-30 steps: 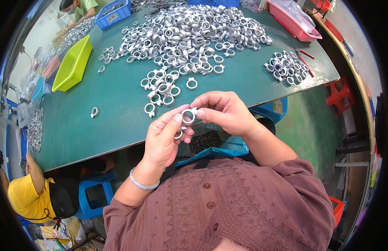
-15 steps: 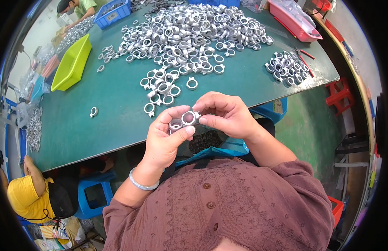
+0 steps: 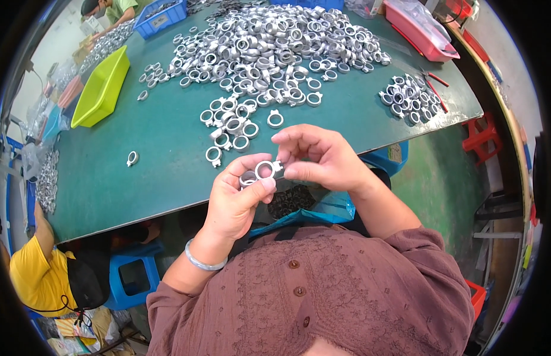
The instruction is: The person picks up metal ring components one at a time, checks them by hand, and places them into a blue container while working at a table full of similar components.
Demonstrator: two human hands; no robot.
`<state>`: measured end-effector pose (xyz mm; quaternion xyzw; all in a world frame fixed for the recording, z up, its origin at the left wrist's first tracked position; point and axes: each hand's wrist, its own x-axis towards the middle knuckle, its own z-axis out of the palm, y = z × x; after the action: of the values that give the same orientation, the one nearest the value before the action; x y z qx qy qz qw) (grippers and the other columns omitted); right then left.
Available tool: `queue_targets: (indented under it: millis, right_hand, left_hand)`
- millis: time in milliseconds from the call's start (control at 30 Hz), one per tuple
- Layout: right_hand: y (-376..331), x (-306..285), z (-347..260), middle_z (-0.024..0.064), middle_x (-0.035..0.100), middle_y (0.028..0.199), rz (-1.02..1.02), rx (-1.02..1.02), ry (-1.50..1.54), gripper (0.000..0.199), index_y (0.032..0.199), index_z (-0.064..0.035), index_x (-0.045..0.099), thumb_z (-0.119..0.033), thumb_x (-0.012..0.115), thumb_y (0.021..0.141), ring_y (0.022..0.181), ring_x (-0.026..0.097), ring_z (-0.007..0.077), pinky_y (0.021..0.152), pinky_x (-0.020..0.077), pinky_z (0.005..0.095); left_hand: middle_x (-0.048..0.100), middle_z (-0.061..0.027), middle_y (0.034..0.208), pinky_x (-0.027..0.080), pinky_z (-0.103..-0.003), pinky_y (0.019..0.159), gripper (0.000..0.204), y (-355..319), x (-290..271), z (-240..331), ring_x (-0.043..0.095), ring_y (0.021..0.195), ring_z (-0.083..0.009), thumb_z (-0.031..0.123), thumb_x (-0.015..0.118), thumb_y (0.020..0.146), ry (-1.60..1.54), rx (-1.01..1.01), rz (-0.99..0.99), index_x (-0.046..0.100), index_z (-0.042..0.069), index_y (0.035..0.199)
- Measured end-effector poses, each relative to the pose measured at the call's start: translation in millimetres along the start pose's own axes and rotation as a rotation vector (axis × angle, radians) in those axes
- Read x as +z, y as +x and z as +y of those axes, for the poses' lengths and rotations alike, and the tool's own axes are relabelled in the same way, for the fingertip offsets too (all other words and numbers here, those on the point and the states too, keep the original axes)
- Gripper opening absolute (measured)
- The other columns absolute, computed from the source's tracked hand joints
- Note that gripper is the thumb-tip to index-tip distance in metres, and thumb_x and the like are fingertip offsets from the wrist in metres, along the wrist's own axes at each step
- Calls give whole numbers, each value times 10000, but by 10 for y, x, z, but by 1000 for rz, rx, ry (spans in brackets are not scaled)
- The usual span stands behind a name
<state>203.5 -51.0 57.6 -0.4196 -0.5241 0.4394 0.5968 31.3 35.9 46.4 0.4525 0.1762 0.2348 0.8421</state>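
Two silver metal ring clamps sit in my left hand (image 3: 227, 199), pinched between its thumb and fingers. The front ring clamp (image 3: 278, 167) faces up with its small lug pointing right, and the second ring clamp (image 3: 246, 183) is tucked behind it toward the palm. My right hand (image 3: 323, 159) is just right of the lug, its thumb and fingertips apart. Beyond my hands, a loose ring clamp (image 3: 275, 125) lies on the green table (image 3: 168, 142). A small cluster of ring clamps (image 3: 233, 125) leads back to a large heap of them (image 3: 269, 53).
A smaller pile of rings (image 3: 411, 98) lies at right beside red-handled pliers (image 3: 434, 89). A yellow-green tray (image 3: 101, 89) stands at left, a pink bin (image 3: 419, 29) far right. A blue bag (image 3: 314, 217) with dark pieces is below my hands. A person in yellow (image 3: 41, 276) sits at left.
My right thumb and fingers have spread and drawn slightly off the front clamp's lug. The left hand still holds both clamps, almost unmoved. The person in yellow has shifted an arm.
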Motion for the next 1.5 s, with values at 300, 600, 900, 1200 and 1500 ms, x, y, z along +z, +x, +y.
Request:
queue_targets:
  millis: [300,600,900,1200,1500]
  right_hand:
    - [402,-158,149,102,549,791,287,-153,-1197,240,900,-33,581,-180,634,718,720,551,278,635,444,356]
    - [299,-101,71,48,520,742,263,-87,-979,213,890,-26,573,-122,645,715,649,527,153,588,429,259]
    - [10,150,22,21,553,864,189,-239,-361,258,949,-49,565,-22,643,705,705,533,83,567,407,214]
    - [-46,149,33,42,549,920,226,-327,-494,290,935,-71,583,-14,672,665,708,513,108,556,402,218]
    - [-88,148,-7,59,541,915,199,-340,-442,273,934,-65,587,-21,669,677,764,546,132,588,444,221]
  left_hand:
    - [563,-143,977,512,-265,560,298,-3,26,89,605,805,-220,99,501,826,-413,-99,-147,457,15,1109]
    - [549,-82,881,458,-240,517,309,-10,45,64,574,732,-194,275,470,876,-188,-157,27,499,23,1052]
    - [559,-21,768,430,-199,491,317,18,137,53,552,637,-110,245,512,871,-84,-162,-13,501,44,1116]
    - [583,-25,782,416,-205,488,244,-9,159,11,556,648,-111,194,521,865,53,-88,49,525,38,1053]
    - [570,-25,842,422,-173,500,288,-9,132,-70,533,672,-71,95,551,835,247,122,21,514,24,1112]
